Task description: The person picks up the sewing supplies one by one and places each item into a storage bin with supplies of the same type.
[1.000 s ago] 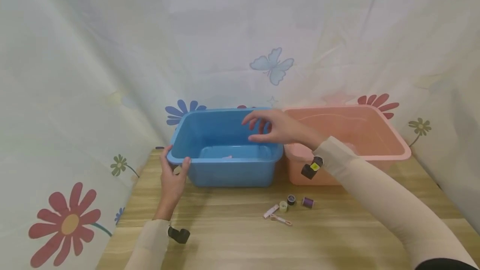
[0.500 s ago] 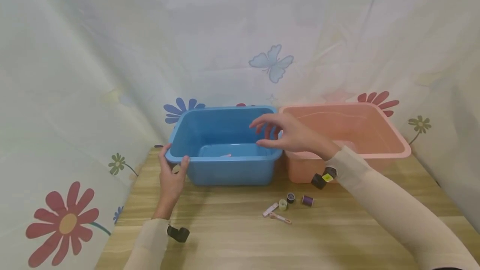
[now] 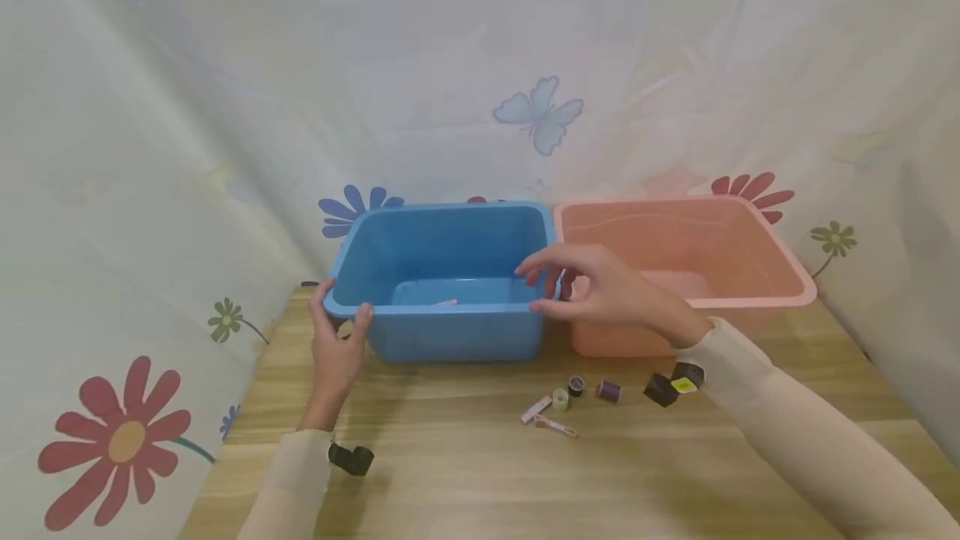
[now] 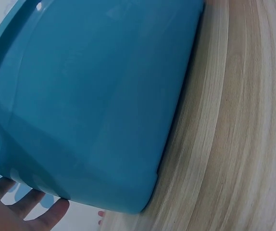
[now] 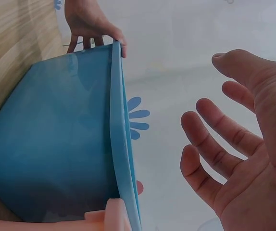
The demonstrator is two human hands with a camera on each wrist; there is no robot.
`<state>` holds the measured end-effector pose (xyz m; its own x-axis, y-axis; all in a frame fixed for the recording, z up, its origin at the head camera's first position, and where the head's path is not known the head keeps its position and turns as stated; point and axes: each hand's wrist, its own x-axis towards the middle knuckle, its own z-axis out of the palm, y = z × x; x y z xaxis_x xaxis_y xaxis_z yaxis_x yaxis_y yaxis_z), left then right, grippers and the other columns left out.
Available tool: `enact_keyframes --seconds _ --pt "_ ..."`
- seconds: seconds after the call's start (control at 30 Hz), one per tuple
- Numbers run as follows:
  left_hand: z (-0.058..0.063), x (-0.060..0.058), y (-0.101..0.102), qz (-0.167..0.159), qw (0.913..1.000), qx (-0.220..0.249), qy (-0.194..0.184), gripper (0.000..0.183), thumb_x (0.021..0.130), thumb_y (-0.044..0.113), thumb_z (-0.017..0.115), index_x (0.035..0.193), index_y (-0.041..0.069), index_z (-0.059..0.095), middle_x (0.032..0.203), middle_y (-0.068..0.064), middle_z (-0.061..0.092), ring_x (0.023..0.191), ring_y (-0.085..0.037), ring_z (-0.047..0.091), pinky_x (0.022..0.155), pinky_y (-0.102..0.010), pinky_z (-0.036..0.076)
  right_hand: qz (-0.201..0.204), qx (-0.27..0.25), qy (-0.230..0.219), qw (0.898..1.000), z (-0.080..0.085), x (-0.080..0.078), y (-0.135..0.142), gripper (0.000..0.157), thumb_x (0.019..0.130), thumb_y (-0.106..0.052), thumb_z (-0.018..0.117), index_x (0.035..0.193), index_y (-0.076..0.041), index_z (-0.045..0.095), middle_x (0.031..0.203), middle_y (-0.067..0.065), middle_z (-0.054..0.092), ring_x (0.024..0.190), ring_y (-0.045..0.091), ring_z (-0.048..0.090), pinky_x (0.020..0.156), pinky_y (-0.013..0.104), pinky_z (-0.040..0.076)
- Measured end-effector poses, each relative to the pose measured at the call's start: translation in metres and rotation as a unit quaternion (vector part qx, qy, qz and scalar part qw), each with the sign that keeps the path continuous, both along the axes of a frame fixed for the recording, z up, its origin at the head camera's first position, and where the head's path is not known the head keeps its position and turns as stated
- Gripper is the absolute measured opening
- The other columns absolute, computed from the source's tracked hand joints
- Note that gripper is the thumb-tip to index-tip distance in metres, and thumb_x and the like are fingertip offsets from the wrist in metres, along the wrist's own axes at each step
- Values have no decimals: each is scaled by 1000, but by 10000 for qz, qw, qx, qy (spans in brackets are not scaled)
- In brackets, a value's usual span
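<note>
My left hand (image 3: 337,361) grips the left front corner of a blue plastic tub (image 3: 457,333), thumb at the rim and fingers against the outer side. In the left wrist view, its fingertips (image 4: 54,211) press the tub's wall. Over the tub's right front corner hovers my right hand (image 3: 600,288), fingers loosely bent and apart from the thumb. The right wrist view shows nothing between that hand's fingers (image 5: 217,154). A small pale pink thing (image 3: 447,302) lies on the tub's floor, partly hidden by the front rim.
A pink tub (image 3: 757,252) stands right beside the blue one. On the wooden table (image 3: 450,473) in front lie a purple thread spool (image 3: 610,392), a dark spool (image 3: 576,386), a pale yellow spool (image 3: 560,398), a whitish-pink strip (image 3: 536,409) and a slim pink-handled tool (image 3: 557,426).
My right hand has drawn back to the right and toward me, from over the blue tub's inside to its right front corner. The left hand keeps its grip on the rim.
</note>
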<state>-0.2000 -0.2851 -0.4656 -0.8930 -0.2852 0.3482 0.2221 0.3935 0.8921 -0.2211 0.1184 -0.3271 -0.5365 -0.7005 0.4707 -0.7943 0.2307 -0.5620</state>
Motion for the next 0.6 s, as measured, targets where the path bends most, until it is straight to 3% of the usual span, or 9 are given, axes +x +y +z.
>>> enact_keyframes --seconds 0.17,0.33,0.6 --pt "3 0 -1 5 10000 -29 64 71 100 41 64 158 33 24 163 -12 33 142 -38 41 108 -68 36 -139 127 -289 9994 -4 10 7 39 88 -24 83 125 -22 69 104 -10 69 82 9 65 72 36 56" --pt "4 1 -1 4 10000 4 -34 71 100 42 65 157 37 23 164 -11 32 142 -38 41 107 -69 37 -270 225 -604 9976 -15 16 14 43 88 -23 84 128 -26 68 100 -6 71 86 14 65 74 38 57" --pt "2 0 -1 -72 10000 34 -30 71 100 41 65 158 36 23 163 -12 34 143 -38 41 104 -69 39 -199 177 -392 9989 -44 17 23 40 89 -23 82 127 -21 68 102 -6 70 82 14 66 71 35 57"
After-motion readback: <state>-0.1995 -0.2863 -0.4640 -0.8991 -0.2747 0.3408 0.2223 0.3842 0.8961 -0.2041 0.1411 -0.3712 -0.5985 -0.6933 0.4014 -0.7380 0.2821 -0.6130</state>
